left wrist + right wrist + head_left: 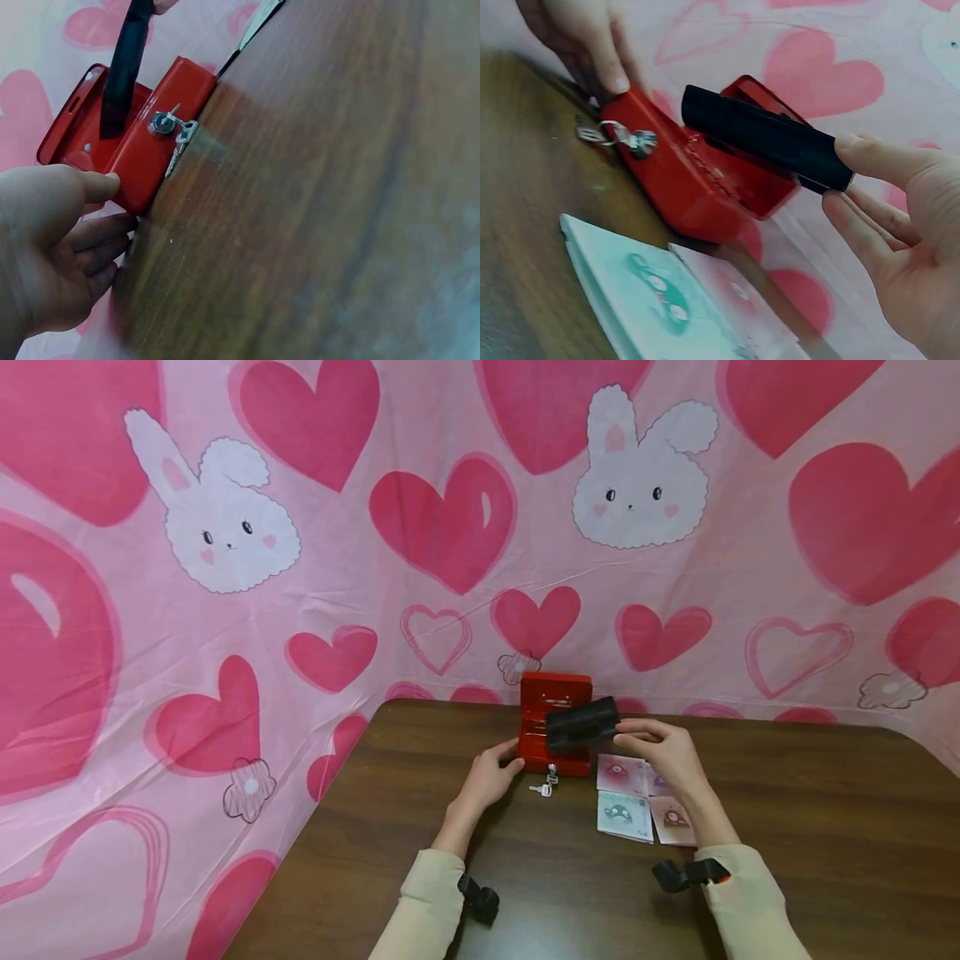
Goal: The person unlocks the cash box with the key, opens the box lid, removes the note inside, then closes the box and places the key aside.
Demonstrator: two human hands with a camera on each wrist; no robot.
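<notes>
A red metal cash box (534, 763) stands on the table with its lid (64, 135) raised at the back. My left hand (487, 779) holds the box's left front corner, its thumb on the top edge and its fingers along the side. Between thumb and fingers, my right hand (672, 762) pinches one end of a black plastic tray (761, 135). The tray is tilted above the box and hides part of its inside. From the lock on the box's front, a ring with small silver keys (182, 139) hangs down.
Several stacks of printed play notes, one teal (625, 815) and one pink (619, 772) among them, lie on the brown table (555, 868) right of the box, partly under my right hand. Behind the box hangs a pink cloth (442, 552) with hearts and rabbits.
</notes>
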